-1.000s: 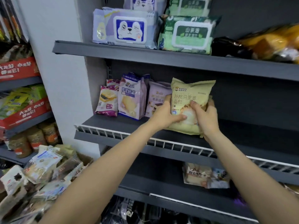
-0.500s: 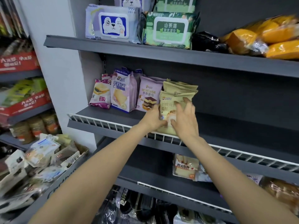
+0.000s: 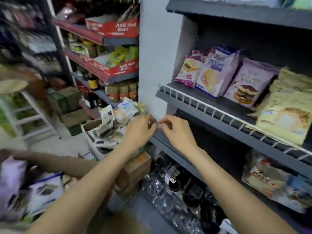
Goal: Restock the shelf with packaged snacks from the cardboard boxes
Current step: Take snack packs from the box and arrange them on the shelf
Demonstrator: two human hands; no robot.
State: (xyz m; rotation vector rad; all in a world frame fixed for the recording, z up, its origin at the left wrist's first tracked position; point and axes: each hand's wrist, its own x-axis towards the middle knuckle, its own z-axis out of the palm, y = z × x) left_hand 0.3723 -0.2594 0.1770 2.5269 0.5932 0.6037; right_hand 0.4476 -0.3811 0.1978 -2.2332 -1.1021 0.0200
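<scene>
Both hands empty in front of the shelf

Left hand [image 3: 141, 130] and right hand [image 3: 177, 130] hang loosely curled, apparently holding nothing; yellow snack pack [image 3: 285, 114] stands upright on shelf [image 3: 211, 114], face outward.

Both bare forearms are reaching forward side by side, hands close together but apart. The left hand [image 3: 141, 130] is hanging with fingers loosely curled, its grip holding nothing (a ring is showing on one finger). The right hand [image 3: 177, 132] is likewise curling loosely, palm down.
</scene>
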